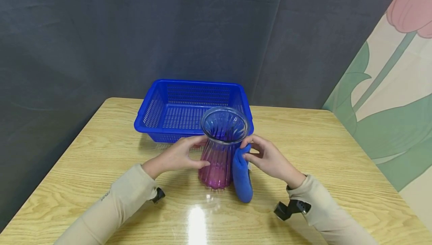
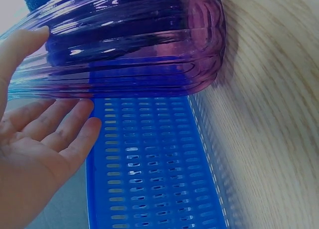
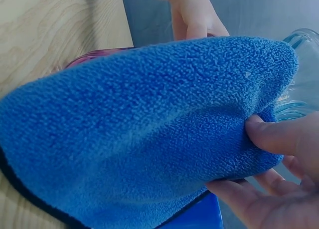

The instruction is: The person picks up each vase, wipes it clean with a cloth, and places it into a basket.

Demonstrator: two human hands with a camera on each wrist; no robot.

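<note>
I observe the left hand (image 1: 180, 155), thumb forward, gripping the vase (image 1: 218, 170) upright on the desk (image 1: 337, 158); the right hand (image 1: 268, 157) pinches the cloth (image 1: 242, 179) beside it. Only the left wrist view exposes the left palm (image 2: 30, 166).

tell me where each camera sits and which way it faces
Head: worn on the head, facing forward and down at the vase, cloth, basket and table; left hand, right hand and sleeves show.
Left wrist: worn on that wrist, facing the vase's side, basket beyond; the left hand shows.
Right wrist: worn on that wrist, facing the cloth; the right hand shows, plus part of the left at the top.
Shared: both wrist views show the vase and left hand.
</note>
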